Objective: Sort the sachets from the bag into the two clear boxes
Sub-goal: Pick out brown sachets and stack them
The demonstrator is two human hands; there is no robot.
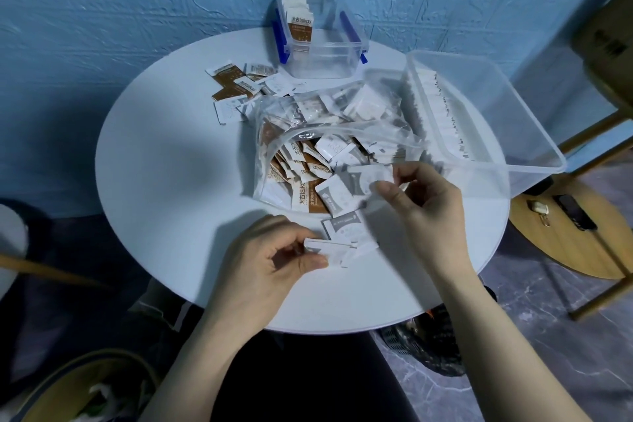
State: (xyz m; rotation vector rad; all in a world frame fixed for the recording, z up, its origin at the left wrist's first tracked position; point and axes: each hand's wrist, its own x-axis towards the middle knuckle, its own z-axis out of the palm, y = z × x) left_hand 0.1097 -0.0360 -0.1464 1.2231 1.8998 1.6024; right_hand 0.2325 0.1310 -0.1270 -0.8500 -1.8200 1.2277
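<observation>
Head view. The clear bag [329, 147] of sachets lay open at the middle of the round white table [164, 181]. The left hand [274, 260], near the table's front edge, pinched a small stack of white sachets [339, 250]. The right hand [421, 195] pinched one white sachet [370, 178] at the bag's mouth. The small blue-latched box [322, 44] stood at the far edge, the large clear box [479, 120] at the right edge; loose sachets [239, 86] lay far left of the bag.

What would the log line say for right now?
left hand: holds white sachet stack | right hand: pinches white-grey sachet | clear plastic bag: open
</observation>
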